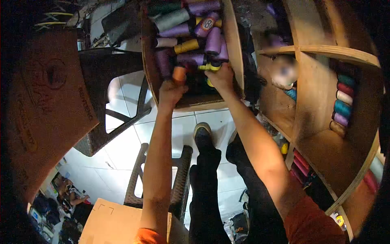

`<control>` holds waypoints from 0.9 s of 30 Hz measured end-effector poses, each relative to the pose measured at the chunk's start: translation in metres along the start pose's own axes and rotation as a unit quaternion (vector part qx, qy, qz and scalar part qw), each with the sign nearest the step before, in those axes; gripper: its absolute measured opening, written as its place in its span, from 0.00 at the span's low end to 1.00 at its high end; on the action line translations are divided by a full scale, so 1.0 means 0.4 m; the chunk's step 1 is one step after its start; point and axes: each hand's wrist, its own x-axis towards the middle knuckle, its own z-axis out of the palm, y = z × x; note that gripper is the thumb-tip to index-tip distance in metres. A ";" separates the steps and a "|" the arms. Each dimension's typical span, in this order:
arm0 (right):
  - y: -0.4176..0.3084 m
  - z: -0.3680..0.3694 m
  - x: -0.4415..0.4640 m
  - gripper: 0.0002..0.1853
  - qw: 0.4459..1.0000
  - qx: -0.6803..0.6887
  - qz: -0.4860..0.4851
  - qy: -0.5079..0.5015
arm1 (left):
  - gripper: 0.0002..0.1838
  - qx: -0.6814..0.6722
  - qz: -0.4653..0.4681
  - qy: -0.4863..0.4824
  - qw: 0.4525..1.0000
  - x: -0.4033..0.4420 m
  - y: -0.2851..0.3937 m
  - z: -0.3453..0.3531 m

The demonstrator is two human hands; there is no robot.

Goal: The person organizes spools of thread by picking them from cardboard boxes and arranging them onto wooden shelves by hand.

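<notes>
An open cardboard box [202,106] in front of me holds many thread spools, mostly purple [213,40], with some grey [172,20], white [166,42] and mustard [187,46] ones. At its near left, my left hand [172,94] is closed around an orange thread spool [179,74], held upright. My right hand [221,79], reaching in at the near right, grips a yellow thread spool [208,66] partly hidden by the fingers. A dark spool end touches or sits close to the right fingers; I cannot tell which. Shadow hides the bottom of the box.
A wooden shelf unit [319,49] on the right holds a column of coloured spools [343,107]. A dark plastic stool [186,162] and a closed carton [111,221] stand near my legs. A large carton [53,110] is at the left. Farther off, another person [75,197] is visible.
</notes>
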 end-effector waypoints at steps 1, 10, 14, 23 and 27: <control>-0.018 -0.011 -0.018 0.29 0.997 0.060 0.043 0.033 | 0.21 0.046 0.027 0.064 0.997 -0.008 0.039 -0.016; -0.121 0.011 0.183 0.36 0.987 -0.052 0.129 0.084 | 0.32 0.303 0.098 0.253 0.914 0.270 -0.158 0.188; -0.102 0.004 0.220 0.40 0.984 -0.063 0.159 0.044 | 0.30 -0.193 0.047 0.153 0.968 0.211 -0.070 0.163; -0.073 -0.044 0.161 0.35 0.968 0.065 0.209 -0.118 | 0.14 -0.499 -0.034 0.227 0.836 0.220 0.018 0.146; -0.086 -0.141 -0.007 0.32 0.958 0.226 0.113 -0.134 | 0.10 -0.502 -0.008 0.142 0.853 0.154 0.020 0.083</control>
